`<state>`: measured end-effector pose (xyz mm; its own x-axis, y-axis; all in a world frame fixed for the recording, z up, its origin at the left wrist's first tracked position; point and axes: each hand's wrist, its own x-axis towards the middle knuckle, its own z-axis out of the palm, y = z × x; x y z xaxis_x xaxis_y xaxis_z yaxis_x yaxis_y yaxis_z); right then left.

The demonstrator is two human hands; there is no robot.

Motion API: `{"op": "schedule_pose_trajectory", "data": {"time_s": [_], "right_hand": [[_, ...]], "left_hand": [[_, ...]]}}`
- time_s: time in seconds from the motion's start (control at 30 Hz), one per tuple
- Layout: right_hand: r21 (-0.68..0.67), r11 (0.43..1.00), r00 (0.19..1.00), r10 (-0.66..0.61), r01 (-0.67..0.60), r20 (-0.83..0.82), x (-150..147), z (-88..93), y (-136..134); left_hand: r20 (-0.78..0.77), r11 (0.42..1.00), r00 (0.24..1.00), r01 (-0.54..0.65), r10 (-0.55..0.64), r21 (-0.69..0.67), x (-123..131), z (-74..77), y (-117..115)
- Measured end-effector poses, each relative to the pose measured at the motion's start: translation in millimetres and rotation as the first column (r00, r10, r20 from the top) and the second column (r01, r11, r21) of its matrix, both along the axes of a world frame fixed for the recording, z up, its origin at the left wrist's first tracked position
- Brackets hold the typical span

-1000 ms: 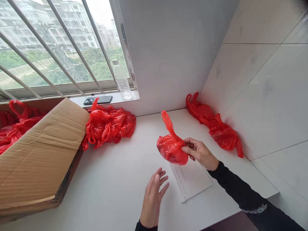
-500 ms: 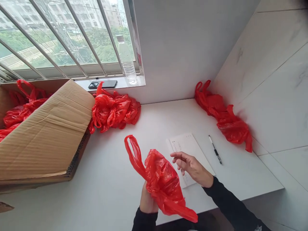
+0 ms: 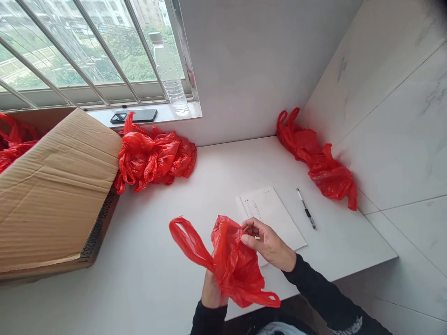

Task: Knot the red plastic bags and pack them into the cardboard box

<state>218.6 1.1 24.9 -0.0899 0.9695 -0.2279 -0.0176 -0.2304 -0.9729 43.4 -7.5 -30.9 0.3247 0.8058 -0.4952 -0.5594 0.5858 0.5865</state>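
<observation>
A crumpled red plastic bag (image 3: 240, 265) hangs over the near part of the white table, one handle loop sticking out to the left and another drooping to the lower right. From below, my left hand (image 3: 211, 289) supports and grips it, its fingers mostly hidden behind the plastic. My right hand (image 3: 267, 242) pinches the bag's upper right edge between thumb and fingers. Just beyond that hand lies a white notepad (image 3: 277, 218) with handwriting on it, and a black-and-clear pen (image 3: 306, 209) rests to its right.
At left stands an open cardboard box (image 3: 59, 186) with red bags inside. A pile of red bags (image 3: 157, 158) sits beside it, and more red bags (image 3: 317, 158) lie along the right wall. The windowsill holds a water bottle (image 3: 170, 77) and a phone (image 3: 134, 116).
My right hand has moved left onto the bag and closed on its edge. The bag's handles have shifted, and the view has turned slightly to the right.
</observation>
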Motion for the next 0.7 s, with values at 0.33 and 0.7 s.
{"op": "schedule_pose_trajectory", "data": {"time_s": [0.33, 0.7], "right_hand": [[0.048, 0.999, 0.998, -0.02, 0.016, 0.067, 0, 0.6, 0], [0.09, 0.996, 1.0, 0.003, -0.001, -0.013, 0, 6.9, 2]], "left_hand": [[-0.13, 0.985, 0.987, 0.114, -0.096, 0.133, -5, 4.9, 9], [-0.291, 0.925, 0.939, 0.266, -0.185, 0.27, 2, 30.6, 13]]}}
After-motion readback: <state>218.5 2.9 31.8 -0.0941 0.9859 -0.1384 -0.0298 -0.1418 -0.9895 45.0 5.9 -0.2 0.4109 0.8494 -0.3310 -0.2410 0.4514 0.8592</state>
